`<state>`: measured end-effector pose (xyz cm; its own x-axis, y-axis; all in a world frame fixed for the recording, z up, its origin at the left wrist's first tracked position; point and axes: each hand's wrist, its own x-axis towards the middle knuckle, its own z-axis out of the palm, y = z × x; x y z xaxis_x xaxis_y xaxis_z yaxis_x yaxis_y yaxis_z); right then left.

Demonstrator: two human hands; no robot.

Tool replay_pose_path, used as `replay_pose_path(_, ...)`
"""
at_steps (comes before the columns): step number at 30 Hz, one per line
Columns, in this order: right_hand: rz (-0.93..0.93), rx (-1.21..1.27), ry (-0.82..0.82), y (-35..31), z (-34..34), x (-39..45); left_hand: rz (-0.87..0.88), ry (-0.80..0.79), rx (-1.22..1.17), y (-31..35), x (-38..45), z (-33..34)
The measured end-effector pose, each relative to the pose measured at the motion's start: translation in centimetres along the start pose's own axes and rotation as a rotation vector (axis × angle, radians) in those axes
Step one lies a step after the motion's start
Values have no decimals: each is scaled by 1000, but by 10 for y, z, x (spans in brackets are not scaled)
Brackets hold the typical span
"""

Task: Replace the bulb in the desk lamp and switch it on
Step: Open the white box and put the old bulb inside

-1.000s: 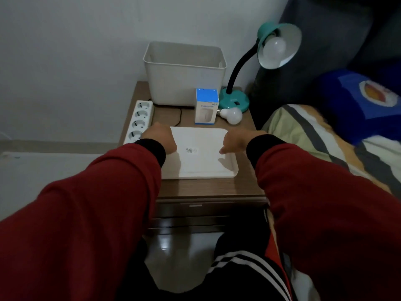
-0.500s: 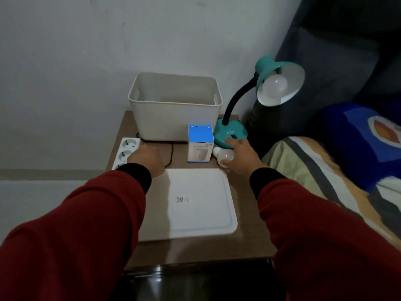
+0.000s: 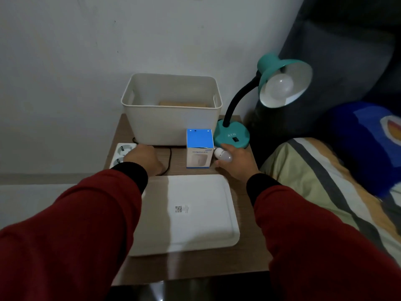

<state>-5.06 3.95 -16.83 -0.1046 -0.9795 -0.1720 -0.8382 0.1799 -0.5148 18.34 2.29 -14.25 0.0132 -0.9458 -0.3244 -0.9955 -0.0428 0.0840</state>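
Note:
A teal desk lamp (image 3: 232, 136) stands at the back right of the bedside table, unlit, with a white bulb (image 3: 281, 85) screwed into its shade. A loose white bulb (image 3: 222, 154) lies on the table in front of the lamp base, beside the blue box. My right hand (image 3: 237, 162) curls around this loose bulb, fingers on both sides of it. My left hand (image 3: 143, 158) rests as a loose fist on the table by the power strip (image 3: 121, 149), holding nothing.
A white bin (image 3: 171, 118) stands at the back against the wall. A blue and white humidifier box (image 3: 199, 148) is in front of it. A white tray (image 3: 195, 213) lies near the front edge. A black cable (image 3: 168, 157) runs under my left hand. A bed (image 3: 325, 181) borders the right.
Both hands moved forward from the tray's sides. My right hand reached the loose bulb and closed around it. My left hand shifted toward the power strip. The view moved closer.

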Motion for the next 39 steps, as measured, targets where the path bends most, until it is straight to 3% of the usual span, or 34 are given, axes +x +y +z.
replay_pose_path(7, -42, -20, 73, -26, -50, -25, 32, 52, 11, 5, -24, -43)
replay_pose_path(13, -110, -108, 86, -67, -105, -36, 74, 188, 31, 8, -42, -106)
replay_pose_path(22, -200, -98, 80, -125, -147, -3, 2, 303, -11, 6, -25, -181)
replay_pose_path(29, -229, -86, -40, -141, -125, 67, -3, 263, -28, 5, 40, -180)
replay_pose_path(39, -184, -91, -223, -135, -72, 154, 46, 147, -24, 7, 133, -124)
